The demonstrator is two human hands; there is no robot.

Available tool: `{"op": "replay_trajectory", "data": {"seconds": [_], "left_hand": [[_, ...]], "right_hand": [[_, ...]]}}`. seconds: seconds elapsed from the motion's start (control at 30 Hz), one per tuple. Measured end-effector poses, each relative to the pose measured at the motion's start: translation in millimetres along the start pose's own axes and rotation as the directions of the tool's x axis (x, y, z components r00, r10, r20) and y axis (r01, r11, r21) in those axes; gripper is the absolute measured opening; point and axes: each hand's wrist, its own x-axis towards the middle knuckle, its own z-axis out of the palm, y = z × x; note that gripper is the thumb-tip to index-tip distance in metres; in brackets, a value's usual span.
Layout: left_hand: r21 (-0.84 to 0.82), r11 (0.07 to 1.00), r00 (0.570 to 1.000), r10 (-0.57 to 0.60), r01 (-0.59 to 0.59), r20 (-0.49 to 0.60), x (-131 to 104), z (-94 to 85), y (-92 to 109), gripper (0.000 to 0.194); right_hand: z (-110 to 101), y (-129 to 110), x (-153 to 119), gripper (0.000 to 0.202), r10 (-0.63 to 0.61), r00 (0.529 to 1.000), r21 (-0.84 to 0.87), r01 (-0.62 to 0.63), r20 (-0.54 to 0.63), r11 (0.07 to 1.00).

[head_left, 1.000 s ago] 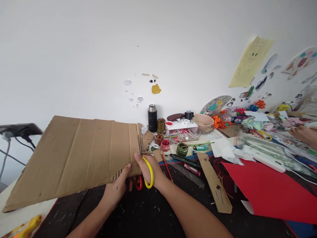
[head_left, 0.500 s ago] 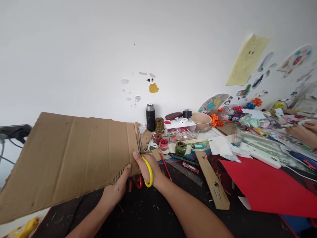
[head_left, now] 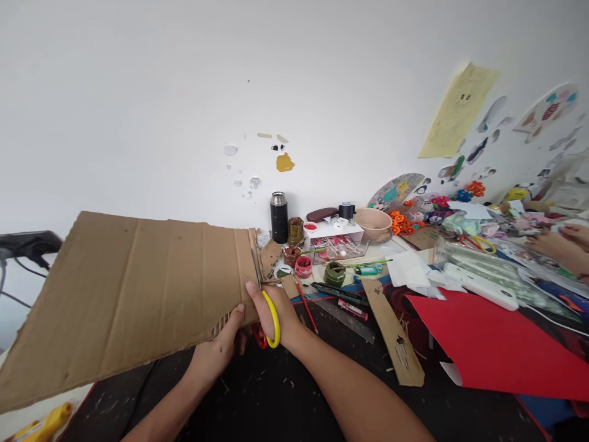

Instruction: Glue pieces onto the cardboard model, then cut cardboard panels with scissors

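Observation:
A big brown cardboard sheet (head_left: pixel 156 282) is held up on the left, tilted above the dark table. My left hand (head_left: pixel 219 344) grips its lower edge, thumb on the front face and fingers behind. Close beside it, my right hand (head_left: pixel 276 313) is closed on scissors (head_left: pixel 275 319) with one yellow and one red handle loop. The blades run upward along the sheet's right edge, where a narrow strip is partly split off. My right fingers are mostly hidden behind the cardboard and handles.
Behind my hands stand a black thermos (head_left: pixel 278 221), paint jars (head_left: pixel 304 266) and a clear drawer box (head_left: pixel 338 245). A ruler (head_left: pixel 346 320), a cardboard strip (head_left: pixel 396 337) and red paper (head_left: pixel 497 350) lie to the right. Another person's hands (head_left: pixel 561 245) are at far right. A yellow tool (head_left: pixel 46 425) lies lower left.
The scissor handles have drawn slightly closer together, and the cardboard's left end has shifted a little. Both hands keep their hold; the whole view has moved slightly.

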Motion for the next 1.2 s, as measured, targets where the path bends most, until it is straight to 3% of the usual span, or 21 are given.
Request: {"op": "replay_trajectory", "data": {"seconds": [0.6,0.77,1.07,1.2], "left_hand": [[-0.024,0.996,0.996,-0.088,0.088,-0.016,-1,5.4,-5,0.075],[-0.041,0.986,0.987,-0.160,0.160,-0.005,-1,5.3,0,0.075],[-0.018,0.994,0.994,-0.107,0.107,-0.034,1,6.9,-4,0.074],[-0.016,0.997,0.995,-0.077,0.077,-0.060,2,6.3,-5,0.074]], "right_hand": [[8,3,1,0.079,0.042,0.999,-0.041,-0.044,-0.034,0.998],[10,4,0,0.083,0.060,0.997,-0.064,-0.063,-0.046,0.996],[11,4,1,0.083,0.007,0.996,-0.057,-0.012,-0.084,0.998],[12,8,0,0.083,0.099,0.995,0.052,-0.098,-0.016,0.994]]}}
